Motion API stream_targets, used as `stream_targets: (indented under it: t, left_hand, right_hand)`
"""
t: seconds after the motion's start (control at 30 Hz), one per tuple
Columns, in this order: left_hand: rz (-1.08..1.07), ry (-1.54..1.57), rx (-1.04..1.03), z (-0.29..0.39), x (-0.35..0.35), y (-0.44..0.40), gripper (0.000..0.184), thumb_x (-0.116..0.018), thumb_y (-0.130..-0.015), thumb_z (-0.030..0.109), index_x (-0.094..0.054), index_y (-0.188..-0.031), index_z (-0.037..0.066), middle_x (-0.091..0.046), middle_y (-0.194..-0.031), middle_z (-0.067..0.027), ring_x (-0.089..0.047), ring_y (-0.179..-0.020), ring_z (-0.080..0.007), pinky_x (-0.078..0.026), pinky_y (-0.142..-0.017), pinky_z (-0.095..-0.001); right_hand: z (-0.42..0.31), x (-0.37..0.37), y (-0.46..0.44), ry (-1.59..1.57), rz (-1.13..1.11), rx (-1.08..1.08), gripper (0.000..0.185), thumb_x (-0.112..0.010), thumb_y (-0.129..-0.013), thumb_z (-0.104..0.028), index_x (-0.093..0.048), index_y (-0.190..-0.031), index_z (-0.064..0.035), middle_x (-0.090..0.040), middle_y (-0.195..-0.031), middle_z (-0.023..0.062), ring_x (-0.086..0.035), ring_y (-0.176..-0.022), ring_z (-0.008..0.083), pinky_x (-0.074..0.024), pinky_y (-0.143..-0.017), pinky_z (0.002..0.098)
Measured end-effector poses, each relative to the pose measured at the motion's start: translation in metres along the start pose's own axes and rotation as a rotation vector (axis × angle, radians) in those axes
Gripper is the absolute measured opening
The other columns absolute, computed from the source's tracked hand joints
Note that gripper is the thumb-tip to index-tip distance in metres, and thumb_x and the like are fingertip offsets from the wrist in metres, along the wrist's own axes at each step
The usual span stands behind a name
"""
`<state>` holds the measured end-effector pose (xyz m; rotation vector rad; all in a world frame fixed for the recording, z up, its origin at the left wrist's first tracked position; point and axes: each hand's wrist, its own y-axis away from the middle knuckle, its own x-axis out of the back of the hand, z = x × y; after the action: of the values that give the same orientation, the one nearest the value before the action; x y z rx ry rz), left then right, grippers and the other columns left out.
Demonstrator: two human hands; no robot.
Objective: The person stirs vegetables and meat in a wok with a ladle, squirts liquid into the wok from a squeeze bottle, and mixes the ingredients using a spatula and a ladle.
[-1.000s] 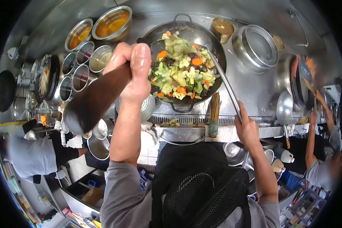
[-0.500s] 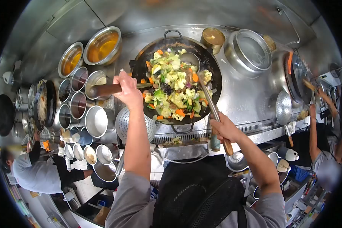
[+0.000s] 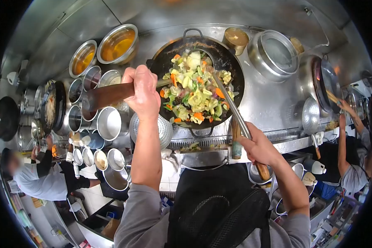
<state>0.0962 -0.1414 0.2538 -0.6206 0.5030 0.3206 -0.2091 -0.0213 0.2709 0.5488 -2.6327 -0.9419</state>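
Observation:
My left hand is closed in a fist round the thick brown handle of a wooden-handled cooking utensil. Its metal shaft runs right over the rim of a large black wok, and its far end is hidden by the food. My right hand grips a metal ladle near its wooden end. The ladle slants up and left into the wok, its bowl largely covered by vegetables. Chopped mixed vegetables, pale green-yellow with orange carrot pieces, are heaped in the wok.
Two steel bowls of amber liquid and several metal pots stand left. A perforated strainer sits below the wok's left side. Nested steel pots stand right. Co-workers are at left and right.
My left hand and the utensil's handle appear larger and closer to the camera. My right hand has moved down and right with the ladle. The vegetables have been shifted and turned over.

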Motion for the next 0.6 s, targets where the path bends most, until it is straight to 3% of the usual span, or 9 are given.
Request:
stream_targets:
  t: [0.07, 0.1, 0.13, 0.2, 0.23, 0.33, 0.43, 0.47, 0.6]
  left_hand:
    - [-0.103, -0.019, -0.007, 0.009, -0.006, 0.008, 0.033, -0.064, -0.101, 0.008, -0.041, -0.077, 0.009, -0.039, -0.061, 0.0024, -0.031, -0.050, -0.0060, -0.026, -0.047, -0.0253]
    - [-0.137, -0.040, -0.026, 0.011, -0.004, 0.013, 0.032, -0.065, -0.101, 0.010, -0.044, -0.078, 0.008, -0.045, -0.063, 0.0017, -0.036, -0.052, -0.0057, -0.030, -0.049, -0.0247]
    - [-0.137, -0.044, -0.027, 0.016, -0.005, 0.017, 0.032, -0.065, -0.101, 0.010, -0.044, -0.078, 0.008, -0.045, -0.063, 0.0017, -0.036, -0.052, -0.0057, -0.030, -0.049, -0.0247]
    - [-0.151, -0.129, -0.029, 0.025, -0.010, 0.026, 0.031, -0.067, -0.101, 0.011, -0.046, -0.078, 0.008, -0.052, -0.068, 0.0000, -0.042, -0.057, -0.0052, -0.035, -0.053, -0.0244]
    - [-0.140, -0.210, -0.057, 0.026, -0.007, 0.029, 0.030, -0.068, -0.100, 0.011, -0.048, -0.078, 0.008, -0.056, -0.071, -0.0015, -0.044, -0.059, -0.0051, -0.038, -0.055, -0.0248]
    - [-0.257, -0.267, -0.144, 0.029, -0.013, 0.027, 0.033, -0.058, -0.102, 0.006, -0.038, -0.076, 0.011, -0.036, -0.055, 0.0016, -0.031, -0.047, -0.0082, -0.024, -0.048, -0.0286]
    - [-0.254, -0.173, -0.114, 0.028, -0.008, 0.020, 0.032, -0.056, -0.102, 0.003, -0.039, -0.076, 0.010, -0.038, -0.055, 0.0012, -0.031, -0.047, -0.0086, -0.025, -0.049, -0.0287]
    - [-0.293, -0.060, 0.008, 0.025, 0.003, 0.013, 0.033, -0.066, -0.101, 0.009, -0.047, -0.074, 0.007, -0.048, -0.065, 0.0032, -0.043, -0.062, -0.0051, -0.036, -0.056, -0.0250]
    - [-0.337, -0.458, -0.083, -0.015, 0.005, -0.008, 0.032, -0.065, -0.100, 0.008, -0.047, -0.074, 0.009, -0.041, -0.063, 0.0063, -0.037, -0.055, -0.0045, -0.027, -0.050, -0.0243]
  right_hand:
    - [-0.002, 0.000, 0.013, 0.165, 0.085, 0.007, 0.048, -0.057, -0.103, -0.018, -0.045, -0.145, 0.0018, -0.055, -0.067, 0.0042, -0.054, -0.047, 0.0121, -0.0465, -0.047, 0.0339]
    - [0.002, 0.001, 0.019, 0.241, 0.115, 0.021, 0.056, -0.059, -0.103, -0.020, -0.041, -0.152, -0.0024, -0.065, -0.070, 0.0162, -0.064, -0.050, 0.0265, -0.0513, -0.053, 0.0420]
    - [0.013, 0.003, 0.021, 0.240, 0.112, 0.023, 0.056, -0.059, -0.103, -0.020, -0.041, -0.152, -0.0024, -0.065, -0.070, 0.0162, -0.064, -0.050, 0.0265, -0.0513, -0.053, 0.0420]
    - [0.044, 0.007, 0.022, 0.563, 0.291, 0.337, 0.058, -0.062, -0.102, -0.022, -0.041, -0.153, -0.0060, -0.067, -0.077, 0.0292, -0.068, -0.063, 0.0462, -0.0532, -0.061, 0.0516]
    - [0.050, 0.008, 0.026, 0.563, 0.334, 0.286, 0.058, -0.064, -0.100, -0.022, -0.043, -0.153, -0.0078, -0.066, -0.080, 0.0340, -0.064, -0.075, 0.0553, -0.0518, -0.066, 0.0582]
    - [0.066, 0.017, 0.031, 0.683, 0.426, 0.275, 0.057, -0.066, -0.100, -0.023, -0.046, -0.152, -0.0087, -0.067, -0.076, 0.0304, -0.066, -0.072, 0.0532, -0.0519, -0.066, 0.0588]
    - [0.076, 0.029, 0.042, 0.829, 0.513, 0.330, 0.060, -0.067, -0.099, -0.022, -0.046, -0.155, -0.0119, -0.068, -0.073, 0.0260, -0.068, -0.067, 0.0481, -0.0536, -0.064, 0.0568]
    - [0.078, 0.036, 0.047, 0.934, 0.561, 0.358, 0.061, -0.067, -0.099, -0.022, -0.046, -0.156, -0.0131, -0.068, -0.071, 0.0245, -0.068, -0.064, 0.0458, -0.0542, -0.063, 0.0557]
    - [0.062, 0.070, 0.090, 1.087, 0.554, 0.470, 0.066, -0.072, -0.093, -0.015, -0.049, -0.155, -0.0159, -0.071, -0.082, 0.0210, -0.069, -0.066, 0.0400, -0.0554, -0.061, 0.0502]
